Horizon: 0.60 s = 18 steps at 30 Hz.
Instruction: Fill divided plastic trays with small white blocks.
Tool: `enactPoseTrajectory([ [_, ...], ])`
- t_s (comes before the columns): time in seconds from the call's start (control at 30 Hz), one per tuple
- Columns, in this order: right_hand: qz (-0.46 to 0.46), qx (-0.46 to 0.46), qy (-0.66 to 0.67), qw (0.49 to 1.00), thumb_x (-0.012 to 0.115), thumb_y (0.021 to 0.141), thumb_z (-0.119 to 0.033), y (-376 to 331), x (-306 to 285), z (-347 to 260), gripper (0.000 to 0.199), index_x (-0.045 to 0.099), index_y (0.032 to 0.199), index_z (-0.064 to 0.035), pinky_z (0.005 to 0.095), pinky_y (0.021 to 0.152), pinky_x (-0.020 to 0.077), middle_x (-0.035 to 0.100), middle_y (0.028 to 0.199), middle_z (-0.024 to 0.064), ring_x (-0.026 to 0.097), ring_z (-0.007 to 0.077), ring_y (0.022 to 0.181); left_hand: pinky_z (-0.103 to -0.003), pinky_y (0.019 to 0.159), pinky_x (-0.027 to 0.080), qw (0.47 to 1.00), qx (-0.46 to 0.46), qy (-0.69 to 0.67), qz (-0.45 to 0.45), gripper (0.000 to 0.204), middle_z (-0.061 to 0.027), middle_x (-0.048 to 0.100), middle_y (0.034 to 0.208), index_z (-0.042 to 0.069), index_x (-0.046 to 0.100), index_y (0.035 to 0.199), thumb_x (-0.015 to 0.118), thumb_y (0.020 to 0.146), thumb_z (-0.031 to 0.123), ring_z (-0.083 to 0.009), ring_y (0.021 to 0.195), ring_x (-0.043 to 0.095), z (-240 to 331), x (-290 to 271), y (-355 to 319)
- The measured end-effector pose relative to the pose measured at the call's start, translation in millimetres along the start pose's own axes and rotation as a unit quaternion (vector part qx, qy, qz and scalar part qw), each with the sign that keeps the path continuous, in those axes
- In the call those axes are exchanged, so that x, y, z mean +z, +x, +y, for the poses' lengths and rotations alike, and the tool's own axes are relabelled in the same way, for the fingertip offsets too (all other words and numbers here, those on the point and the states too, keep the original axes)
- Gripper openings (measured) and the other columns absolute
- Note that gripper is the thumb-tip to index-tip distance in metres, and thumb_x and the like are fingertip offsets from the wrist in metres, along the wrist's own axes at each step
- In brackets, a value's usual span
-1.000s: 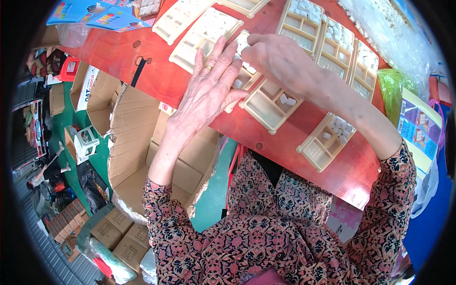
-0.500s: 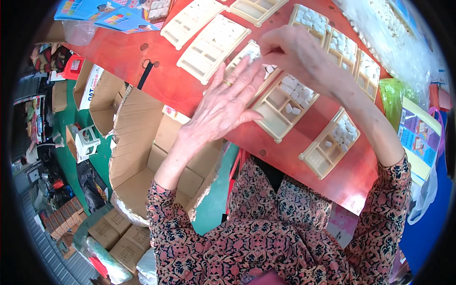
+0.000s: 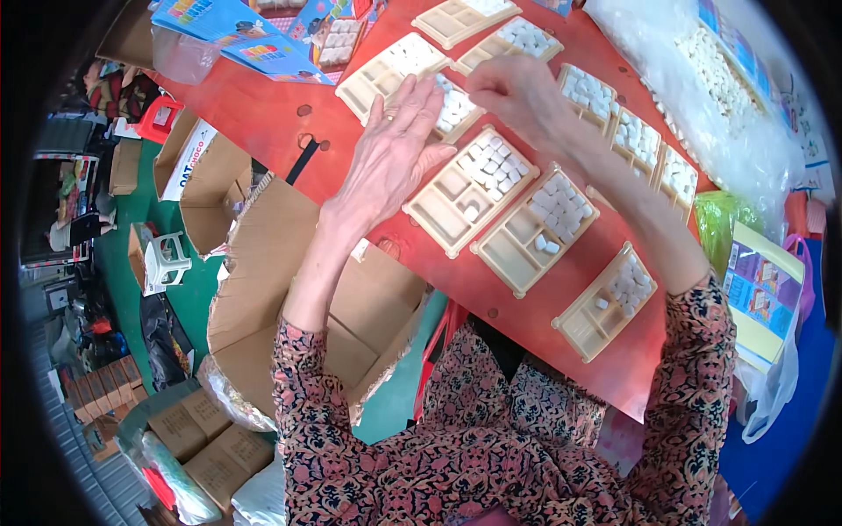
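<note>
My left hand (image 3: 395, 153) lies flat with its fingers spread, the fingertips on a cream compartment tray (image 3: 456, 105) holding small white pieces. My right hand (image 3: 517, 92) hovers over the same tray's far side with its fingers bunched; whether it holds pieces is hidden. Just in front of the hands lie two more cream trays (image 3: 469, 188) (image 3: 535, 228), each partly filled with white pieces. A third tray (image 3: 605, 302) sits near the table's front edge.
On the red table (image 3: 491, 289), more filled trays (image 3: 636, 140) line the right. A clear bag of white pieces (image 3: 710, 79) lies far right, with colourful leaflets (image 3: 237, 35) far left. An open cardboard box (image 3: 263, 280) stands below the table's left edge.
Both hands have moved off the nearer tray to the one behind it. The nearer tray now has white pieces in its upper compartments. The view has tilted, so the trays sit lower in it.
</note>
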State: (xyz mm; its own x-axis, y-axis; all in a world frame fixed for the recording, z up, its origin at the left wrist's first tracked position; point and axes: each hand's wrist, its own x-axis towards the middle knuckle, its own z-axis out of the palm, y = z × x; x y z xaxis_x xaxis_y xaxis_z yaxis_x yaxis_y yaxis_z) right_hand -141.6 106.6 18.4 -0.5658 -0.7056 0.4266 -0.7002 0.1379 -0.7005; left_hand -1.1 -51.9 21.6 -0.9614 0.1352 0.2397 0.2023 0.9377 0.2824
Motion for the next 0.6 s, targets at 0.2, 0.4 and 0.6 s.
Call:
enactPoseTrajectory([
  [0.2, 0.044, -0.064, -0.035, 0.996, 0.066, 0.069, -0.005, 13.8, 31.6, 16.4, 0.006, 0.062, 0.068, -0.0012, 0.0422, 0.067, 0.0474, 0.061, 0.071, 0.0156, 0.060, 0.0339, 0.072, -0.052, 0.111, 0.023, 0.997, 0.024, 0.045, -0.065, 0.068, -0.0192, 0.027, 0.148, -0.002, 0.034, 0.138, 0.054, 0.089, 0.039, -0.0334, 0.137, 0.027, -13.0, 7.6, 6.6],
  [0.4, -0.036, -0.031, -0.046, 0.998, 0.066, 0.069, -0.006, 12.8, 29.0, 13.6, 0.007, 0.062, 0.068, -0.0005, 0.0413, 0.066, 0.0466, 0.059, 0.070, 0.0166, 0.060, 0.0339, 0.071, -0.052, 0.111, 0.022, 0.998, 0.018, 0.051, -0.038, 0.065, -0.0204, 0.030, 0.146, -0.004, 0.038, 0.135, 0.055, 0.089, 0.038, -0.0327, 0.135, 0.031, -17.2, 7.4, -4.7],
  [0.6, -0.055, -0.020, -0.037, 0.998, 0.065, 0.076, -0.005, 17.2, 22.4, 13.5, 0.007, 0.064, 0.080, 0.0008, 0.0328, 0.058, 0.0448, 0.061, 0.070, 0.0112, 0.057, 0.0200, 0.064, -0.052, 0.112, 0.020, 0.999, -0.015, -0.025, -0.037, 0.068, -0.0209, 0.027, 0.147, -0.004, 0.035, 0.136, 0.055, 0.088, 0.039, -0.0338, 0.137, 0.027, -10.5, 3.3, 5.4],
])
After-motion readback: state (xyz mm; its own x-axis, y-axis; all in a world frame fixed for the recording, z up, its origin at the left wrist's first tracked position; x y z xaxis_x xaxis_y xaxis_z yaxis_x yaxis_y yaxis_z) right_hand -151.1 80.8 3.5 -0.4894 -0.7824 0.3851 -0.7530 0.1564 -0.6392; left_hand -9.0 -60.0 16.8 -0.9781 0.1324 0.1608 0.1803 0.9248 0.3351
